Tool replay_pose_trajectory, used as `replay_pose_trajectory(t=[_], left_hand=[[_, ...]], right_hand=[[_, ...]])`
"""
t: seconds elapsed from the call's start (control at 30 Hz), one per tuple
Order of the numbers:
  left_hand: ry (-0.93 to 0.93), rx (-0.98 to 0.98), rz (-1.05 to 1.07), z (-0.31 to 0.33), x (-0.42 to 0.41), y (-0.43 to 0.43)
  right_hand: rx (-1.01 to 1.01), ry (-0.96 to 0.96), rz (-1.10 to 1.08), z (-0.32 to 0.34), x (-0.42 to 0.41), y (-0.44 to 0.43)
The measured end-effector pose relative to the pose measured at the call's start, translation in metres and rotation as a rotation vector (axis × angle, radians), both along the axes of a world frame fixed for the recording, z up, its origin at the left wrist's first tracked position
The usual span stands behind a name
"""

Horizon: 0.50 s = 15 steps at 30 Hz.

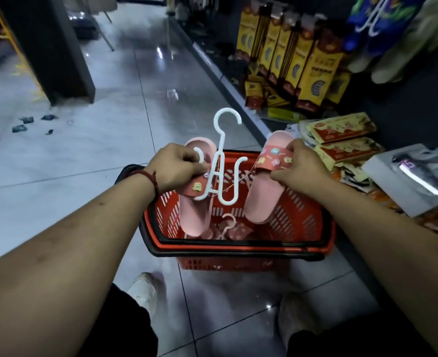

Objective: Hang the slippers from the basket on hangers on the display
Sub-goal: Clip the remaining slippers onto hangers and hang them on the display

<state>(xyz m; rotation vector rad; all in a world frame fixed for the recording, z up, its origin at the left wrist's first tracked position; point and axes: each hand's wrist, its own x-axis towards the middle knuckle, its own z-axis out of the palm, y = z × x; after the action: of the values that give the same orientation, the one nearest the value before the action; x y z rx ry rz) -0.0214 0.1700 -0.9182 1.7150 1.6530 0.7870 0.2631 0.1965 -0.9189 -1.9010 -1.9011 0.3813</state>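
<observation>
Above a red shopping basket (300,222) on the floor, I hold a pair of pink slippers. My left hand (176,168) grips the left slipper (196,212) by its strap, together with a white plastic hanger (223,161) whose hook points up. The left prong of the hanger sits in that slipper's strap. My right hand (300,166) grips the strap of the right slipper (261,199), which hangs just right of the hanger's free right prong. A thin string links the two slippers. Down in the basket lie more pink slippers with a pink hanger (226,225).
A dark display (406,104) runs along the right, hung with yellow insole packs (290,57) and blue slippers on a white hanger (372,21). Packets and a grey box (413,176) are piled at its base. A dark pillar (50,47) stands at the left on the tiled floor.
</observation>
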Motion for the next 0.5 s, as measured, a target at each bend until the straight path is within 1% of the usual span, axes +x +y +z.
replay_pose_trajectory(t=[0.13, 0.23, 0.4, 0.5], left_hand=[[-0.014, -0.004, 0.003, 0.006, 0.009, -0.006], [0.009, -0.004, -0.024, 0.009, 0.014, -0.01], [0.059, -0.002, -0.069, 0.006, 0.018, -0.009], [0.092, 0.007, -0.014, 0.003, 0.02, -0.004]], right_hand=[[0.074, 0.1, -0.036, 0.019, 0.007, -0.012], [0.116, 0.163, 0.004, 0.029, 0.003, -0.014], [0.125, 0.162, 0.092, 0.032, -0.004, -0.016], [0.072, 0.152, 0.154, 0.033, -0.006, -0.017]])
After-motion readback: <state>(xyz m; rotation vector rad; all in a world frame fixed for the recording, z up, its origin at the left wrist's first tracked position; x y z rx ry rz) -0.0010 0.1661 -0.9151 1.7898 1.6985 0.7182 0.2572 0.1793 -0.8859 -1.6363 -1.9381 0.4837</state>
